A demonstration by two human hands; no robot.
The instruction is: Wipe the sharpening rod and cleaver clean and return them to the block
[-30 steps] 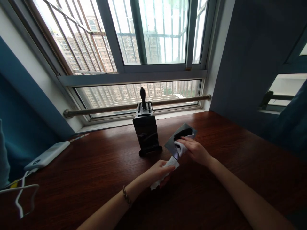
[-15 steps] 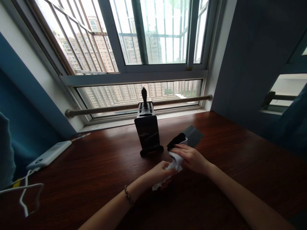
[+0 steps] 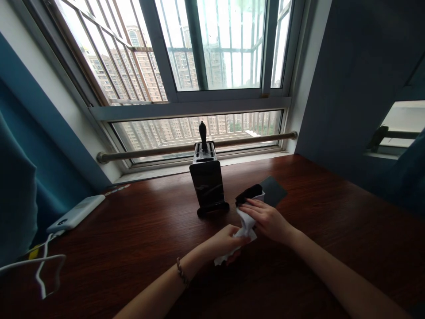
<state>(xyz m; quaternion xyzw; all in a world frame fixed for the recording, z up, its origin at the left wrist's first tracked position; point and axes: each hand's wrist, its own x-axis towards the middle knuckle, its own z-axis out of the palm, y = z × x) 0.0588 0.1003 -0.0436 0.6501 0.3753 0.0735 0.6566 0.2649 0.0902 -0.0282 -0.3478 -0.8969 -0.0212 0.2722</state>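
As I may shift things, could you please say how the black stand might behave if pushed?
The stand may tip if pushed high, being tall and narrow. Its flared foot probably resists that. It looks glossy, so perhaps slippery.

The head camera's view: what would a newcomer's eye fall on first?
Probably the large bright window, barred outside, across the top. Next, a tall black holder with a dark upright handle, on the red-brown wooden table. Nearer, the left hand grips crumpled white wrapping and the right hand holds a black-and-white cloth on a flat grey blade.
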